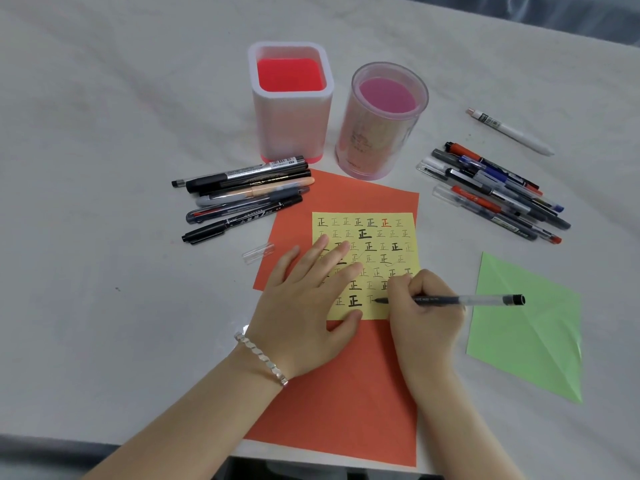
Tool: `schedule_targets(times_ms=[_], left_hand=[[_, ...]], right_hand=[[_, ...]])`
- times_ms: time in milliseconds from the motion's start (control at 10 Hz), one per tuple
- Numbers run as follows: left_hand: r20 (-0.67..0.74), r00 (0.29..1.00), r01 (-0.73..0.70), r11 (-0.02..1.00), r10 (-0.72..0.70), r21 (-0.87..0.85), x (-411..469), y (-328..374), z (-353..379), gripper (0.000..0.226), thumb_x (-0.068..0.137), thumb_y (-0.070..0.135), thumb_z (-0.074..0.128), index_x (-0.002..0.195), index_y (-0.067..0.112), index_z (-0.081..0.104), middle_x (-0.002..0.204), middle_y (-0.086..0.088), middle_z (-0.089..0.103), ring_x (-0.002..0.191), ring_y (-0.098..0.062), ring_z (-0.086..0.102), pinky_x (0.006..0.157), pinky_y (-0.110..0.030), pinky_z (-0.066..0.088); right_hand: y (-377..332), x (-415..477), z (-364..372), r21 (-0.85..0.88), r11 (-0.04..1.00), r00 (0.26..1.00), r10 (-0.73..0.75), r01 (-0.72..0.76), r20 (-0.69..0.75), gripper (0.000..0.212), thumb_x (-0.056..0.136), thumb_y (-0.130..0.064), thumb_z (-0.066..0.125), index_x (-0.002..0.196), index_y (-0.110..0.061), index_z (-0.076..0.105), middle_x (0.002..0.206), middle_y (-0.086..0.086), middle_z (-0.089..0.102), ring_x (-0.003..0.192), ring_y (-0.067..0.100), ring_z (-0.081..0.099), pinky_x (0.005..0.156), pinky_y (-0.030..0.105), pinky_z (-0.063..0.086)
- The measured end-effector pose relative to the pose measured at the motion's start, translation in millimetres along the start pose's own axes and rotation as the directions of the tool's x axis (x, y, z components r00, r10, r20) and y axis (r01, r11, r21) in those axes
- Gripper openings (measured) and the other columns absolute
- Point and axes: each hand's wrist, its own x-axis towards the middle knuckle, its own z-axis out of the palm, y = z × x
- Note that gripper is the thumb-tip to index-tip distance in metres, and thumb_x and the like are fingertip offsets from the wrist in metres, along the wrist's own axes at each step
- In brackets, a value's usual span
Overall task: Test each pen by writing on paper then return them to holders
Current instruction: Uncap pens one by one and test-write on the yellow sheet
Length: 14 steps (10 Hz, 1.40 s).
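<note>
Worktop [104, 168]: white cloth cover, lit evenly. An orange sheet [329, 393] lies in front of me with a yellow note [398, 237] on top of it.

Left hand [304, 306]: flat, fingers straight and slightly spread, pressing the yellow note down at its left side. Bracelet [261, 358] on that wrist.

Right hand [422, 317]: pinching a dark pen [478, 300] near its tip, in a writing grip. The tip touches the bottom row of the note, where a mark is only partly drawn.

Pen orientation: the long axis runs almost level across the view. The tip points to my left, and the tail end sticks out to my right over the edge of a green paper [530, 334].

Progress: the note carries rows of test marks nearly down to its last line, so I judge the writing well advanced. Returning has not begun. The square holder [291, 98] and the round holder [381, 123] both stand empty behind the sheet. One pile of pens [242, 199] lies left of the sheet and a second pile [491, 195] lies right of it, with a white pen [509, 131] apart beyond that. I cannot tell which pile is tested. A clear cap [258, 253] lies loose near my left fingertips, probably from the pen in use.
</note>
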Motion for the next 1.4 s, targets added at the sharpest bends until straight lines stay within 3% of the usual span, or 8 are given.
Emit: schedule_targets(times_ms=[600,900,1100,1200,1300,1400], left_hand=[[-0.001,1.0,0.0,1.0,0.0,0.004,0.4,-0.4,0.4,0.051,0.081,0.05,0.039,0.127,0.031,0.051,0.144,0.007,0.039,0.139,-0.014,0.023,0.111,-0.038,0.009],[-0.016,1.0,-0.006,1.0,0.006,-0.001,0.0,-0.8,0.8,0.052,0.081,0.05,0.04,0.127,0.03,0.052,0.144,0.007,0.039,0.138,-0.013,0.024,0.111,-0.037,0.01],[-0.035,0.999,-0.023,1.0,0.023,-0.003,-0.1,-2.1,2.2,0.051,0.08,0.049,0.041,0.126,0.03,0.053,0.143,0.006,0.041,0.138,-0.015,0.026,0.11,-0.039,0.012],[-0.041,0.999,-0.034,0.999,0.034,0.004,0.1,-2.4,2.6,0.05,0.08,0.048,0.042,0.125,0.029,0.054,0.141,0.006,0.043,0.137,-0.016,0.029,0.109,-0.041,0.014],[-0.032,0.998,-0.05,0.999,0.051,0.019,-0.8,-2.4,2.3,0.05,0.08,0.047,0.042,0.125,0.028,0.054,0.14,0.005,0.045,0.136,-0.017,0.03,0.107,-0.043,0.016],[-0.031,0.997,-0.071,0.997,0.071,-0.002,-2.5,-2.0,0.6,0.049,0.082,0.045,0.042,0.127,0.028,0.05,0.141,0.004,0.044,0.136,-0.016,0.03,0.107,-0.044,0.016]], right_hand=[[-2.7,-1.4,0.4,0.009,0.999,0.997,0.042,-0.043,0.068,0.032,0.067,-0.014,0.051,0.045,-0.019,0.028,0.044,-0.001,0.031,0.043,0.007,0.028,0.044,0.013,0.023],[1.5,0.9,0.9,-0.055,0.998,0.999,-0.003,0.0,-0.038,0.038,0.064,-0.006,0.049,0.046,-0.025,0.021,0.045,-0.002,0.029,0.043,0.009,0.021,0.044,0.018,0.016],[-8.1,0.6,-5.2,0.134,0.98,0.985,0.155,-0.144,-0.072,0.034,0.07,-0.014,0.053,0.046,-0.017,0.029,0.04,-0.004,0.032,0.041,0.006,0.029,0.043,0.015,0.025],[-12.3,3.4,-7.1,0.157,0.971,0.981,0.187,-0.178,-0.044,0.042,0.082,-0.013,0.062,0.049,-0.013,0.037,0.037,-0.002,0.039,0.037,0.006,0.034,0.041,0.016,0.029],[-13.1,13.2,-13.8,0.124,0.967,0.975,0.218,-0.221,0.038,0.033,0.087,-0.023,0.06,0.057,-0.018,0.048,0.037,-0.007,0.05,0.035,0.003,0.04,0.042,0.019,0.035],[-17.0,18.6,-17.8,0.128,0.964,0.971,0.222,-0.232,0.087,0.038,0.086,-0.027,0.062,0.052,-0.017,0.047,0.036,-0.003,0.047,0.034,0.008,0.039,0.042,0.021,0.035]])
